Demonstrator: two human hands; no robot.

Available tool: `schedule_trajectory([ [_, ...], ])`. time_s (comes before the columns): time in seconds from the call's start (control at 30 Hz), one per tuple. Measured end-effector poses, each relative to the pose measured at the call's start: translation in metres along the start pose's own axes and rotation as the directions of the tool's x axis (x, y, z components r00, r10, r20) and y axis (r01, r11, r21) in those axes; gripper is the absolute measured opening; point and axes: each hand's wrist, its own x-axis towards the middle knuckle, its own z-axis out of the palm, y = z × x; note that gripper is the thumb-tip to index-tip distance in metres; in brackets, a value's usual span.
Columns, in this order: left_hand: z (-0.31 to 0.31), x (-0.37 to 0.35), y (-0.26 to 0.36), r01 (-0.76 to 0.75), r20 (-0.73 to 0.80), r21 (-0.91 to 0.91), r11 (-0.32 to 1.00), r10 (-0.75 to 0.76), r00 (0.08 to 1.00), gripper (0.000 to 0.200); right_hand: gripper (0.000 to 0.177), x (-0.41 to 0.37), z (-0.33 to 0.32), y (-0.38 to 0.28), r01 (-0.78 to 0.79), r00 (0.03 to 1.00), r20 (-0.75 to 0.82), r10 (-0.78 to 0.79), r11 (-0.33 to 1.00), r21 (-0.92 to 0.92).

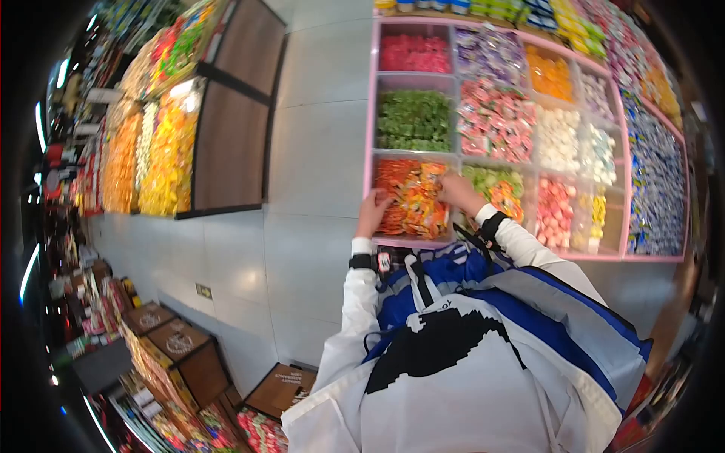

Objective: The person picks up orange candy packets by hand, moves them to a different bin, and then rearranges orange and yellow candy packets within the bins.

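My left hand (374,211) is at the left side of the front-left compartment, its fingers bent at the orange and red wrapped packets (411,198). Over the right side of the same compartment, my right hand (458,190) has its fingers curled down at the orange packets. Whether either hand holds a packet is too small to tell. Green wrapped sweets (414,121) fill the compartment behind. To the right, another compartment has light green and orange packets (495,189).
The pink-edged display bin (369,121) has several more compartments of sweets. A wooden-sided stand (230,143) with yellow and orange packets is across the aisle at left. Brown boxes (181,343) stand at the lower left. A blue and grey bag (453,268) hangs before my body.
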Motion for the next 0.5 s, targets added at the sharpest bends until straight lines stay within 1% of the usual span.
schedule_trajectory([
  [0.03, -0.012, -0.015, -0.004, -0.013, -0.022, 0.061, 0.998, 0.014, 1.0, 0.027, 0.031, 0.023, 0.013, -0.006, 0.071, 0.985, 0.166, -0.038, 0.977, -0.201],
  [0.07, -0.022, -0.029, -0.008, 0.089, -0.045, 0.051, 0.995, -0.086, 0.995, 0.027, 0.032, 0.034, 0.027, -0.012, 0.104, 0.984, 0.165, -0.065, 0.966, -0.235],
  [0.1, -0.029, -0.045, -0.014, 0.183, -0.079, 0.031, 0.983, -0.18, 0.981, 0.028, 0.042, 0.048, 0.041, -0.018, 0.056, 0.931, 0.365, 0.03, 0.974, -0.221],
  [0.13, -0.035, -0.061, -0.019, 0.177, -0.141, -0.012, 0.984, -0.177, 0.974, 0.029, 0.056, 0.048, 0.063, -0.013, 0.204, 0.965, 0.202, -0.165, 0.961, -0.187],
  [0.17, -0.039, -0.075, -0.023, 0.165, -0.209, 0.013, 0.986, -0.159, 0.965, 0.028, 0.066, 0.063, 0.084, -0.011, 0.113, 0.919, 0.395, -0.013, 0.966, -0.232],
  [0.2, -0.042, -0.086, -0.022, 0.158, -0.251, 0.011, 0.987, -0.15, 0.956, 0.028, 0.065, 0.065, 0.082, -0.021, 0.16, 0.911, 0.412, -0.035, 0.949, -0.273],
  [0.23, -0.044, -0.095, -0.02, 0.157, -0.285, 0.009, 0.988, -0.148, 0.947, 0.029, 0.076, 0.073, 0.086, -0.028, 0.06, 0.858, 0.499, 0.117, 0.944, -0.325],
  [0.27, -0.044, -0.101, -0.017, 0.161, -0.307, -0.004, 0.987, -0.155, 0.939, 0.029, 0.074, 0.082, 0.111, -0.019, -0.035, 0.83, 0.514, 0.216, 0.94, -0.338],
  [0.3, -0.043, -0.112, -0.015, 0.181, -0.316, -0.016, 0.983, -0.177, 0.932, 0.03, 0.076, 0.08, 0.123, -0.022, -0.094, 0.841, 0.473, 0.264, 0.931, -0.352],
  [0.33, -0.043, -0.117, -0.012, 0.189, -0.36, -0.02, 0.982, -0.184, 0.915, 0.03, 0.076, 0.075, 0.124, -0.03, -0.131, 0.89, 0.366, 0.272, 0.921, -0.366],
  [0.37, -0.04, -0.123, -0.009, 0.202, -0.352, 0.019, 0.979, -0.183, 0.918, 0.031, 0.087, 0.078, 0.133, -0.029, -0.211, 0.844, 0.402, 0.355, 0.908, -0.361],
  [0.4, -0.035, -0.126, -0.008, 0.213, -0.338, 0.057, 0.976, -0.182, 0.923, 0.031, 0.095, 0.073, 0.134, -0.032, -0.206, 0.872, 0.355, 0.337, 0.911, -0.357],
  [0.43, -0.029, -0.129, -0.006, 0.215, -0.361, 0.05, 0.975, -0.183, 0.914, 0.031, 0.103, 0.068, 0.132, -0.031, -0.208, 0.898, 0.301, 0.321, 0.912, -0.354],
  [0.5, -0.016, -0.131, -0.005, 0.242, -0.294, 0.044, 0.969, -0.219, 0.93, 0.033, 0.114, 0.061, 0.126, -0.035, -0.204, 0.885, 0.341, 0.316, 0.923, -0.326],
])
